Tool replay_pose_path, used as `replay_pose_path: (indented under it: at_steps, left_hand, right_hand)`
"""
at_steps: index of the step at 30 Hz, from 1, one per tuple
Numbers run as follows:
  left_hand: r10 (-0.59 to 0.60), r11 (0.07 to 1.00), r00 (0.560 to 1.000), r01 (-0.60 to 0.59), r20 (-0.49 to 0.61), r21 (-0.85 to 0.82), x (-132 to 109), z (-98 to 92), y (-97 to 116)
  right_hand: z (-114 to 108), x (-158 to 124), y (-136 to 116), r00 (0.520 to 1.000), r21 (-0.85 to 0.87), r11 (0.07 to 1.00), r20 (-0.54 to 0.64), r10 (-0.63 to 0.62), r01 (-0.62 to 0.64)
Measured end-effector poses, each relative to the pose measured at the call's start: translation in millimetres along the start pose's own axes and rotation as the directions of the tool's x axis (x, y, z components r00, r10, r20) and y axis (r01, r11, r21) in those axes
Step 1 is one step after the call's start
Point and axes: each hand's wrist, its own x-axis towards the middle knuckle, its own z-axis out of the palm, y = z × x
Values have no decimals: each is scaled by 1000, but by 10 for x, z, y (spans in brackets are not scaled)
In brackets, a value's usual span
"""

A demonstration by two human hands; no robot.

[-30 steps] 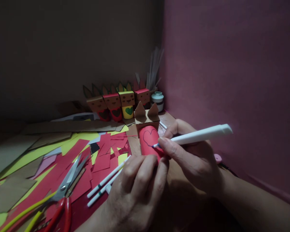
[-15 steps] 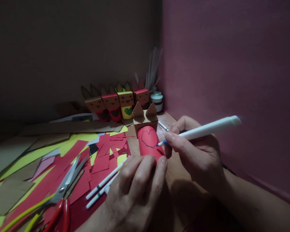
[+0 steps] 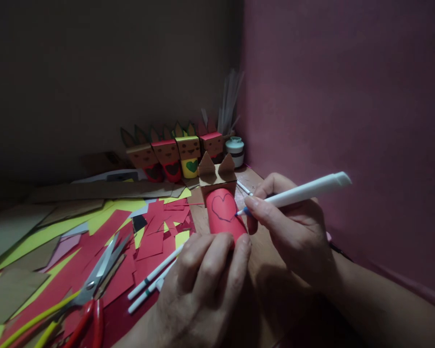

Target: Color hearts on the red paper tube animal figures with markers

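Observation:
A red paper tube [image 3: 217,228] with a cardboard box head [image 3: 217,180] and two pointed ears lies tilted before me. My left hand [image 3: 210,280] grips its near end, fingers closed round it. A dark heart outline is drawn on the red paper. In my right hand [image 3: 290,222] is a white felt-tip pen [image 3: 308,189], pinched between thumb and fingers. Its blue tip meets the right side of the heart outline. Two more white felt-tip pens [image 3: 154,278] lie just left of my left hand, partly hidden by it.
Several finished-looking box-headed figures [image 3: 188,147] stand at the back, beside a small pale jar [image 3: 235,151]. Scissors [image 3: 90,285] with red and yellow handles lie on red, yellow and brown paper scraps [image 3: 119,270] at left. A pink wall [image 3: 348,96] rises at right.
My right hand and the felt-tip pen have shifted slightly left, the pen tip staying at the heart's right side. My left hand and the tube look nearly unmoved.

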Motion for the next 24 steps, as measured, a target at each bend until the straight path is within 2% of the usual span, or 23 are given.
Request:
replay_pose_path:
  at_steps: [9,15,19,24]
  left_hand:
    - [-13,1000,1000,13,-6,1,4,-8,9]
    - [-26,1000,999,26,-37,3,-3,10,20]
    - [-18,1000,1000,18,-21,-9,-20,-14,13]
    - [-2,1000,1000,2,-24,6,-39,-16,0]
  right_hand:
    - [5,-63,-21,999,-62,998,39,-10,13]
    - [14,-53,-9,998,66,998,65,-2,-2]
    - [10,-7,28,1000,159,987,10,2,-4]
    - [1,38,41,999,68,997,-32,29,-27]
